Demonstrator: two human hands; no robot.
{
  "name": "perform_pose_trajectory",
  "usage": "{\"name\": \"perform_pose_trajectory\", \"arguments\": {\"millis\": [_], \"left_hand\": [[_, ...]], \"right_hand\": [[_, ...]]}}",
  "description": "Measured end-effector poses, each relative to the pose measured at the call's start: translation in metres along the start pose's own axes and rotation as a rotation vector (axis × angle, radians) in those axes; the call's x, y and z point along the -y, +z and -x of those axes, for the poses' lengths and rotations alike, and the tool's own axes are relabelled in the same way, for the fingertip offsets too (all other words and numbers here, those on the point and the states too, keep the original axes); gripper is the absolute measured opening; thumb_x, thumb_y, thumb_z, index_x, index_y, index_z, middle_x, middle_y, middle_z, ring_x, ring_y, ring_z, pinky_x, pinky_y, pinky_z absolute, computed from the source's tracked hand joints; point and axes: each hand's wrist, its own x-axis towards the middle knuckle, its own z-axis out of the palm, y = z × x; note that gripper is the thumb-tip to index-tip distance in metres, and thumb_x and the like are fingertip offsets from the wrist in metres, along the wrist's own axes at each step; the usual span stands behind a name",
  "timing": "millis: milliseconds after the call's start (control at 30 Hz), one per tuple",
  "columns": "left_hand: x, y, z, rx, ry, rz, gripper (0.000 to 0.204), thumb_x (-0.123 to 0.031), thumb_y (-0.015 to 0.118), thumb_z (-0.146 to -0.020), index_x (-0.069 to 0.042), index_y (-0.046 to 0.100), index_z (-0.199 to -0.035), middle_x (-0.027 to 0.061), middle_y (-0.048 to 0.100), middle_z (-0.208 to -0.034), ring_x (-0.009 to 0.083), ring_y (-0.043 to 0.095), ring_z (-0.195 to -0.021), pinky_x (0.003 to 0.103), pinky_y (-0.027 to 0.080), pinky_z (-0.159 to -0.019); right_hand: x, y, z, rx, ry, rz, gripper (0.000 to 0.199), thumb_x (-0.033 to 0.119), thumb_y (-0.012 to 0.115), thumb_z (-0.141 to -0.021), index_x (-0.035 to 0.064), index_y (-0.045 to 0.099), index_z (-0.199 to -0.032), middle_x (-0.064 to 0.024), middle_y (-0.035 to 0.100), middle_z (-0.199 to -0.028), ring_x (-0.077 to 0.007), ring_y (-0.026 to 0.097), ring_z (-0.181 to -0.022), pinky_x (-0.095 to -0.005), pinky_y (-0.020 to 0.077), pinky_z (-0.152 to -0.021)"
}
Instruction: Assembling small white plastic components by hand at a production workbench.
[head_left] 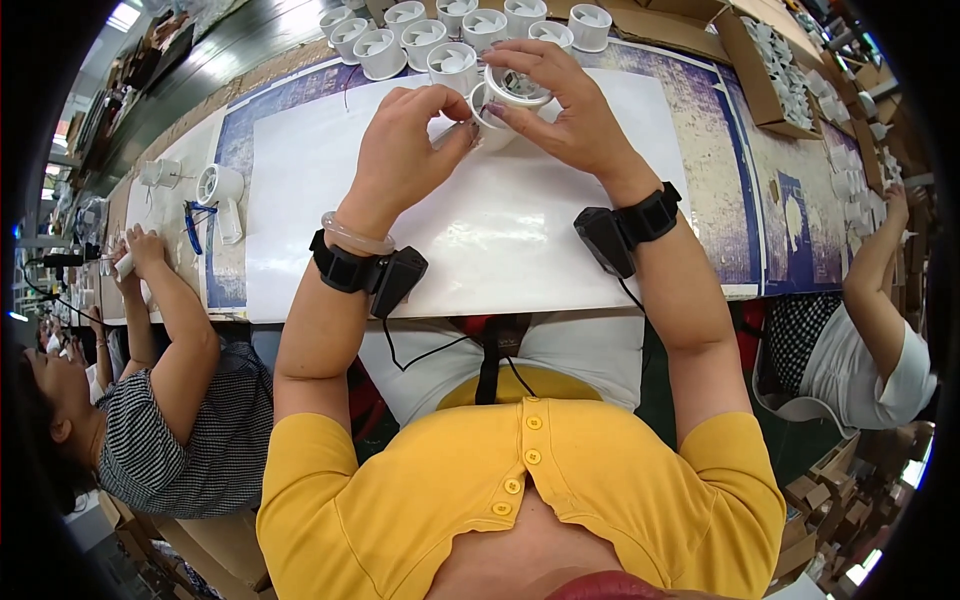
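At the far middle of the white sheet, my right hand (575, 115) curls around a white round fan housing (518, 98), with fingers over its top rim and thumb below. Some metal or circuit-like parts show inside its opening. Against it, nearer me, is another white cylindrical housing (492, 137), partly covered by my right thumb. My left hand (405, 150) is closed, its thumb and fingertips pinching at the left edge of this nearer cylinder. Whether a thin wire lies between those fingertips is too small to tell.
Several white fan housings (380, 53) with blades stand along the far edge. A white sheet (330, 150) covers the table before me. At left lie blue-handled pliers (194, 226) and another housing (220, 184). A cardboard box (765, 75) of white parts stands far right. People work on both sides.
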Motion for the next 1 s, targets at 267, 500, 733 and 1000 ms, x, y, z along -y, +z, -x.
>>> {"name": "perform_pose_trajectory", "arguments": {"millis": [267, 500, 733, 1000], "left_hand": [[-0.003, 0.002, 0.003, -0.035, 0.033, -0.171, 0.012, -0.016, 0.07, -0.073, -0.01, 0.066, -0.083, 0.0051, 0.063, -0.09, 0.0264, 0.056, -0.09, 0.035, 0.047, -0.077], [0.003, 0.011, 0.003, -0.094, 0.059, -0.189, 0.013, -0.016, 0.071, -0.073, -0.01, 0.066, -0.083, 0.006, 0.062, -0.089, 0.0271, 0.056, -0.089, 0.035, 0.047, -0.076], [0.0, 0.011, 0.005, -0.082, 0.057, -0.238, 0.013, -0.017, 0.072, -0.072, -0.011, 0.067, -0.083, 0.0049, 0.062, -0.085, 0.0255, 0.056, -0.086, 0.034, 0.048, -0.075], [0.004, 0.02, 0.004, -0.11, 0.048, -0.217, 0.011, -0.019, 0.07, -0.071, -0.011, 0.068, -0.079, 0.003, 0.062, -0.081, 0.0229, 0.057, -0.08, 0.033, 0.049, -0.07]], "right_hand": [[0.0, 0.006, -0.001, -0.007, 0.008, -0.032, 0.041, 0.014, 0.07, -0.08, 0.0124, 0.06, -0.119, -0.0081, 0.054, -0.123, -0.023, 0.052, -0.113, -0.0334, 0.0413, -0.096], [-0.002, 0.007, 0.0, 0.024, 0.028, -0.022, 0.04, 0.013, 0.068, -0.08, 0.0131, 0.06, -0.119, -0.0076, 0.053, -0.124, -0.023, 0.052, -0.114, -0.0329, 0.0417, -0.095], [-0.001, 0.003, -0.001, 0.052, 0.051, -0.07, 0.042, 0.005, 0.063, -0.077, 0.0117, 0.06, -0.119, -0.0079, 0.053, -0.125, -0.0229, 0.052, -0.114, -0.0328, 0.0411, -0.096], [-0.006, 0.002, -0.002, 0.055, 0.008, -0.046, 0.043, 0.005, 0.064, -0.076, 0.0099, 0.06, -0.118, -0.0092, 0.053, -0.126, -0.0241, 0.052, -0.115, -0.0337, 0.0404, -0.097]]}}
